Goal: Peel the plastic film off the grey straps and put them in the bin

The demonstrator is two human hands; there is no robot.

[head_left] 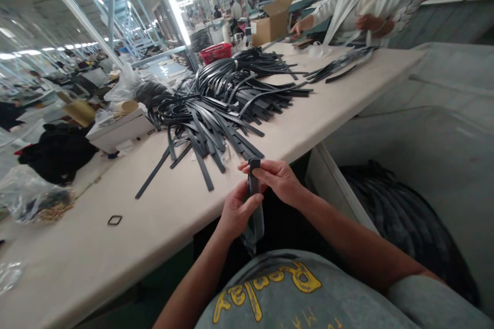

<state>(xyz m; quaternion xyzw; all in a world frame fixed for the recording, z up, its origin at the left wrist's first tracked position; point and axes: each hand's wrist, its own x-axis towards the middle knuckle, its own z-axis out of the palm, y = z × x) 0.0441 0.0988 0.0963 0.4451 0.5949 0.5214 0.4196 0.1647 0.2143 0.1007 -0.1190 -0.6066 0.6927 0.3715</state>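
Observation:
Both of my hands are closed on one dark strap (254, 185), held upright in front of me at the table's near edge. My right hand (280, 180) pinches it close to its top end. Lower down, my left hand (241, 208) grips the same strap between thumb and fingers. Its lower part hangs down toward my lap, along with what looks like clear plastic. Just beyond my hands, a large heap of black straps (208, 123) is spread over the table, their ends pointing toward me. A small black rectangular ring (115, 220) lies to the left.
The pale table (162, 226) runs diagonally. Left stand a white box (121, 131), a black cloth bundle (57, 151) and plastic bags (31, 195). A red basket (216, 53) and cardboard box (272, 23) are behind. A co-worker (366, 10) stands far right. A bin (347, 200) holds dark straps.

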